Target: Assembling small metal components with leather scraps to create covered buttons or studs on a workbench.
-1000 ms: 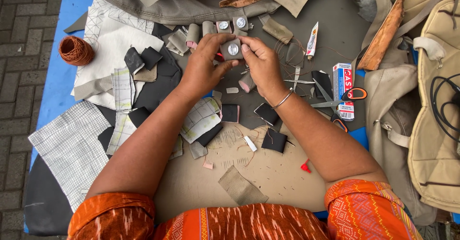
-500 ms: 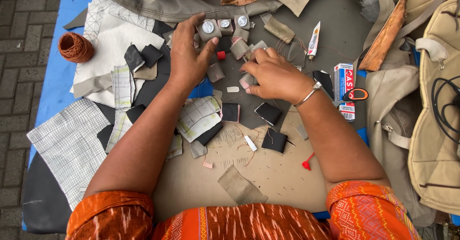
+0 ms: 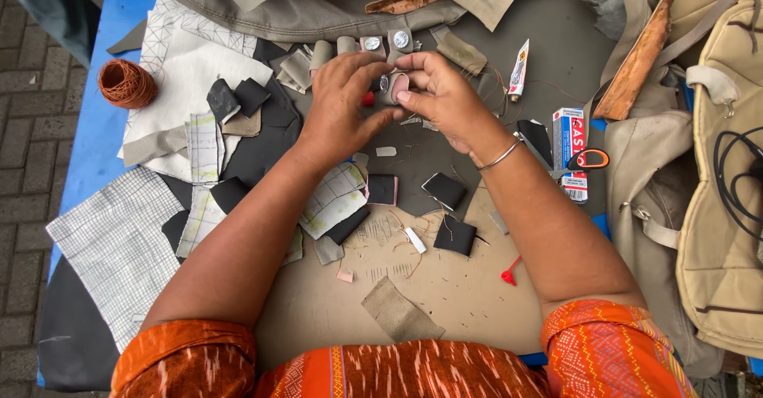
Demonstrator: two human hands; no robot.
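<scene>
Since half a second ago, both hands brought together above the worktop [image 3: 445, 302], left hand [image 3: 342, 108] and right hand [image 3: 441, 100] pinching one small pink-grey piece [image 3: 400, 86], cut scraps [image 3: 381, 189] lying unassembled.

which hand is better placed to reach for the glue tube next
Right, probably: the right hand sits nearer the glue tube, which lies just beyond it. The left hand is farther off and would have to cross over.

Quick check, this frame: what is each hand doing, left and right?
Left hand: fingers curled, pinching the small pinkish piece with a metal snap.
Right hand: fingers closed on the same piece from the other side.
</scene>
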